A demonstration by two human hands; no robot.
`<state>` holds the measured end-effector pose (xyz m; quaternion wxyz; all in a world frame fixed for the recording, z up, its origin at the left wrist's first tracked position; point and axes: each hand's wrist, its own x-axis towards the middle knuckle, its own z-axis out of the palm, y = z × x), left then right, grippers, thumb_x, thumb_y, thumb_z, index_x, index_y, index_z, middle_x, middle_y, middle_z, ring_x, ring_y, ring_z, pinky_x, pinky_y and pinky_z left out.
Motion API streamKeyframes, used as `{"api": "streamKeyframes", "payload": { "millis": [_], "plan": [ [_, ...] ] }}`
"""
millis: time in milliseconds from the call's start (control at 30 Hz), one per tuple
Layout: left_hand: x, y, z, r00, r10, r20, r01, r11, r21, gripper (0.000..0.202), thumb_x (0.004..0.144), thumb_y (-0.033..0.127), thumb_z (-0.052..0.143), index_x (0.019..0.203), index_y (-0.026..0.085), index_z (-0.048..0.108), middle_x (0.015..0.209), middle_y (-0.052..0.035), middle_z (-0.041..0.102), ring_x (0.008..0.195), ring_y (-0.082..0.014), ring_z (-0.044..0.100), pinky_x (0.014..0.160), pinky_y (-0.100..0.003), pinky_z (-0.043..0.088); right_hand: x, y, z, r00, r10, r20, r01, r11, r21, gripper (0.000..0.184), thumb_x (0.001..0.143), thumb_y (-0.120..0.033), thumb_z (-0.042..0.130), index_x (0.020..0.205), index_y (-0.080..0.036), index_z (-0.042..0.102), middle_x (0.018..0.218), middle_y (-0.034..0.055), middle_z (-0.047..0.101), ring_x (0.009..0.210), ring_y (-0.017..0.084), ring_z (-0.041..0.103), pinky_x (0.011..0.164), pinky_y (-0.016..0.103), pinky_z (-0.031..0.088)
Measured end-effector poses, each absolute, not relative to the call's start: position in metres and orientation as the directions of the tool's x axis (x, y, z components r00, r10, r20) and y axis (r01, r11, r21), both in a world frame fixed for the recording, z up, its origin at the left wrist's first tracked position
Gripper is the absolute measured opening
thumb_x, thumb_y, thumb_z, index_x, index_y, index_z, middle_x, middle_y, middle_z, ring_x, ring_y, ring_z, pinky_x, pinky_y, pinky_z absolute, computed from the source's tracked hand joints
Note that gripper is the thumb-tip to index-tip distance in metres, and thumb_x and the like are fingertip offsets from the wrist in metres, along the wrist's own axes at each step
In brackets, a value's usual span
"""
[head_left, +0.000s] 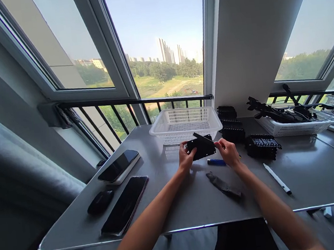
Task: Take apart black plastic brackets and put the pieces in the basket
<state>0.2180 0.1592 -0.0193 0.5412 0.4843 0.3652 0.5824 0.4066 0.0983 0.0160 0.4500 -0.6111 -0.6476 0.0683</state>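
My left hand [185,157] is closed on the edge of a flat black plate [201,152] with small holes along its rim, tilted up above the table. My right hand [229,153] pinches one end of a thin black strip [201,137], which slants across the top of the plate. Whether the strip is fixed to the plate I cannot tell. Under the hands lies a blue-handled tool [216,162], its right end partly hidden by my right hand. A crumpled dark grey cloth-like strip [223,185] rests on the table between my forearms.
A white plastic basket [186,136] stands behind my hands. Stacked black parts [232,130] and a black block [262,146] are to the right, near a white tray [295,128] of black parts and cables. A white pen [277,178] lies right; phones [125,205] and a mouse [100,202] lie left.
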Motion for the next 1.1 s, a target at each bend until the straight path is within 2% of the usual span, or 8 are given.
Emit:
{"api": "streamKeyframes", "payload": {
  "millis": [233,367,633,867,1100],
  "plan": [
    [0.220,0.155,-0.019,0.090,0.978,0.186,-0.222,-0.163,0.962,0.058,0.066,0.029,0.074,0.117,0.020,0.049,0.084,-0.0032,0.069,0.075,-0.0188,0.068,0.065,-0.029,0.056,0.411,0.093,-0.003,0.186,0.887,0.423,0.781,0.128,-0.612,0.052,0.087,-0.067,0.040,0.065,-0.021,0.048,0.056,-0.0021,0.051,0.054,0.014,0.046,0.054,0.025,0.027],
    [0.221,0.155,-0.020,0.091,0.978,0.188,-0.180,-0.170,0.969,0.049,0.063,0.031,0.075,0.106,0.018,0.055,0.084,-0.0035,0.068,0.074,-0.0182,0.067,0.067,-0.029,0.055,0.416,0.094,-0.003,0.202,0.873,0.444,0.804,0.111,-0.584,0.053,0.086,-0.068,0.040,0.064,-0.021,0.046,0.058,-0.0013,0.052,0.054,0.014,0.047,0.054,0.025,0.027],
    [0.227,0.148,-0.017,0.154,0.963,0.222,-0.149,-0.199,0.969,0.040,0.064,0.030,0.075,0.098,0.017,0.056,0.082,-0.0040,0.069,0.076,-0.0190,0.068,0.066,-0.027,0.055,0.407,0.089,0.001,0.167,0.878,0.448,0.892,0.059,-0.449,0.051,0.088,-0.067,0.038,0.072,-0.021,0.051,0.066,0.0023,0.059,0.058,0.016,0.051,0.053,0.026,0.024],
    [0.225,0.150,-0.011,0.060,0.985,0.164,-0.194,-0.149,0.970,0.047,0.062,0.030,0.076,0.102,0.017,0.055,0.082,-0.0042,0.071,0.070,-0.0170,0.067,0.062,-0.026,0.054,0.418,0.087,0.008,0.279,0.842,0.462,0.877,-0.027,-0.480,0.054,0.087,-0.071,0.036,0.073,-0.021,0.051,0.065,0.0031,0.059,0.059,0.017,0.053,0.053,0.026,0.024],
    [0.226,0.150,-0.014,0.069,0.969,0.236,-0.163,-0.222,0.961,0.042,0.060,0.029,0.078,0.094,0.016,0.058,0.084,-0.0053,0.070,0.079,-0.0199,0.068,0.065,-0.026,0.054,0.395,0.084,0.007,0.156,0.869,0.469,0.909,0.060,-0.413,0.051,0.089,-0.067,0.038,0.075,-0.021,0.052,0.068,0.0032,0.061,0.058,0.017,0.053,0.053,0.026,0.023]
  ]
}}
